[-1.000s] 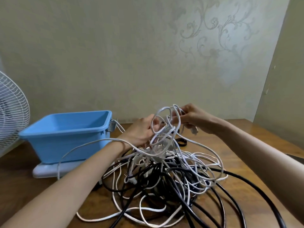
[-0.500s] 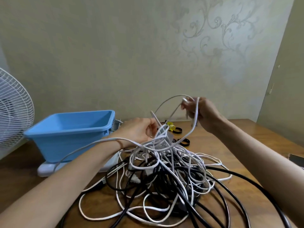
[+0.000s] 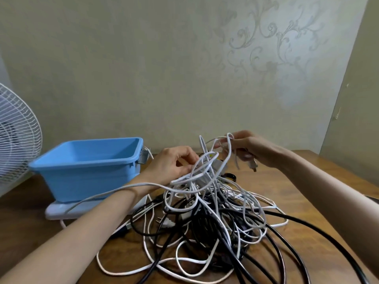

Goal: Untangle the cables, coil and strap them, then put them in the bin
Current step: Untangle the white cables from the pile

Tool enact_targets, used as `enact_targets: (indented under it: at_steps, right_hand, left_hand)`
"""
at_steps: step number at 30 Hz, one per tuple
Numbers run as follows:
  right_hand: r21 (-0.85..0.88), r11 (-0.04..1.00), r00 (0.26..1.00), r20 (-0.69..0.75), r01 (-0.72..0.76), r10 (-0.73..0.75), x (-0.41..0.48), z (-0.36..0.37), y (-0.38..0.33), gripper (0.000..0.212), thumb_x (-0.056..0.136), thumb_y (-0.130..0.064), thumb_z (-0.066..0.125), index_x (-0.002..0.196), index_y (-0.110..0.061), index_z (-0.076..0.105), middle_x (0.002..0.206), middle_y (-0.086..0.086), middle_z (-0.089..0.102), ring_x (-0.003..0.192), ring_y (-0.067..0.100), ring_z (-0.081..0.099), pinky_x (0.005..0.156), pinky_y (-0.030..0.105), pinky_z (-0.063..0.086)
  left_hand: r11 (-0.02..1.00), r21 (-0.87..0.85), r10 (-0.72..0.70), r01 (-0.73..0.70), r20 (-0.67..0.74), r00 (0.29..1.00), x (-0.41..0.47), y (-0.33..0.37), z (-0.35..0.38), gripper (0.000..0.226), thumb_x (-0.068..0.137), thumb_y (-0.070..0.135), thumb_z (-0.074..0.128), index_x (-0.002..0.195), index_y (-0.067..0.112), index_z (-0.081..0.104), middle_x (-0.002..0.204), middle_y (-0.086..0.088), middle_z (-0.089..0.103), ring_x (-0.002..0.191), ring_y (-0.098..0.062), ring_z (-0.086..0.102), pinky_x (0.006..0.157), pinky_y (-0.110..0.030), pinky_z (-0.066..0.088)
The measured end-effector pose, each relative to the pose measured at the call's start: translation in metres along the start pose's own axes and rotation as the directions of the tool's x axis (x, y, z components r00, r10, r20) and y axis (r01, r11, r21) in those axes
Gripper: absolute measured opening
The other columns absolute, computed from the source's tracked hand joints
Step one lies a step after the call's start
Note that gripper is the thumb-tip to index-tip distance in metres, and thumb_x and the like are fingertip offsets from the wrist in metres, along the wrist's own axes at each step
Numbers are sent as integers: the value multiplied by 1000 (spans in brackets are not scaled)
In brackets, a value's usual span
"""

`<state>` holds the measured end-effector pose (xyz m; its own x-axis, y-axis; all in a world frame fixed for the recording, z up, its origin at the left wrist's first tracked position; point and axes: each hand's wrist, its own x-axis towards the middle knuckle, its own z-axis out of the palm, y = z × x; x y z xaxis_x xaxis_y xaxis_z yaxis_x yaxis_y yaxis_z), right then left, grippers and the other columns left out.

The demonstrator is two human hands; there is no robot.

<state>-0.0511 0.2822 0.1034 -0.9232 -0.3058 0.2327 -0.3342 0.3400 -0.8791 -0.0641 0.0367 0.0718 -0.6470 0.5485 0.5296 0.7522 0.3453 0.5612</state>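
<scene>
Right hand [image 3: 253,149] lowered, fingers [image 3: 239,138] pinching white cable [image 3: 230,151]; left hand [image 3: 170,167] grips tangle [image 3: 205,222] near bin [image 3: 86,175].

Location: a domestic room. Indicators: pale wallpaper [image 3: 266,48] printed with ornamental scrollwork covers the wall; a wooden table [image 3: 26,218] stands against it; a white household fan [image 3: 18,136] with a wire guard stands at the left edge.

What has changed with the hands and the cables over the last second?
The right hand, gripping a white cable, pulled it up and rightward away from the left hand, then sank back a little, so the hands are now slightly farther apart. The left hand kept gripping the top of the tangle. The tangle, bin and fan stayed put.
</scene>
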Motion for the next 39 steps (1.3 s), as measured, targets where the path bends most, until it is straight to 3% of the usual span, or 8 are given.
enact_targets:
  at_steps: [6, 10, 14, 19, 23, 27, 33, 39]
  right_hand:
    - [176, 972, 986, 15, 159, -164, 1, -6, -22, 33, 77, -27, 53, 100, -15, 74, 65, -1, 52, 53, 7, 31, 45, 15, 23]
    - [255, 945, 970, 73, 205, -230, 1, -10, -35, 38, 72, -50, 67, 91, -19, 77, 66, -5, 46, 52, 3, 33, 46, 15, 24]
    - [20, 994, 992, 66, 103, -104, 1, 1, -25, 27, 88, -28, 54, 81, -14, 75, 58, -1, 53, 41, 2, 33, 35, 12, 29]
    - [-146, 987, 985, 151, -60, 82, -1, 19, -2, 16, 90, -12, 62, 98, -1, 70, 56, 1, 54, 43, 7, 31, 37, 15, 22]
    - [-196, 973, 989, 61, -119, 134, 6, 18, 0, 19, 90, -6, 61, 98, 10, 67, 58, 1, 54, 44, 6, 35, 39, 15, 27]
    - [-242, 962, 992, -23, -129, 127, 5, 12, 3, 12, 90, -13, 64, 82, -6, 70, 52, -5, 43, 45, 6, 32, 41, 16, 24]
    - [-265, 960, 995, -50, -91, 81, 4, 18, 8, 15, 87, -17, 68, 73, -20, 74, 51, -5, 47, 44, 4, 32, 42, 16, 24]
    - [-140, 988, 987, -149, -73, 51, 8, 15, 8, 25, 91, -10, 62, 68, -15, 69, 53, -4, 50, 47, 6, 35, 45, 20, 24]
  left_hand:
    - [919, 249, 345, -306, -131, 929, 14, 24, -9, 10, 78, 5, 73, 80, 5, 63, 86, -2, 57, 75, -8, 52, 72, -9, 40]
    - [970, 221, 154, -105, -217, 964, 21, 32, -21, 26, 87, 40, 59, 88, 14, 55, 78, 4, 61, 68, -16, 58, 65, -24, 44]
    - [866, 499, -27, 35, -23, 999, 18, 13, 1, 25, 95, 35, 49, 101, 11, 44, 91, -18, 65, 83, -39, 61, 62, -37, 36]
    - [977, 205, -95, 67, 127, 987, 3, -15, 11, 41, 79, 60, 30, 82, 20, 37, 76, -18, 56, 71, -34, 57, 68, -53, 46]
    - [983, 133, -147, 124, 187, 971, 7, -10, 0, 57, 78, 62, 45, 98, 9, 53, 81, -3, 60, 74, -21, 57, 74, -39, 47]
    - [992, -24, -122, 120, -119, 985, -10, -16, -8, 6, 90, 23, 64, 89, 19, 59, 83, 6, 65, 75, -4, 61, 72, -22, 49]
    - [972, 37, -216, 233, -259, 942, -50, -19, 0, 45, 83, 49, 43, 55, 17, 57, 53, 7, 63, 55, -10, 58, 64, -33, 48]
    - [997, 44, -30, 67, -565, 825, -75, -9, 21, 21, 83, 37, 44, 85, 17, 52, 77, 6, 58, 69, -12, 56, 62, -22, 45]
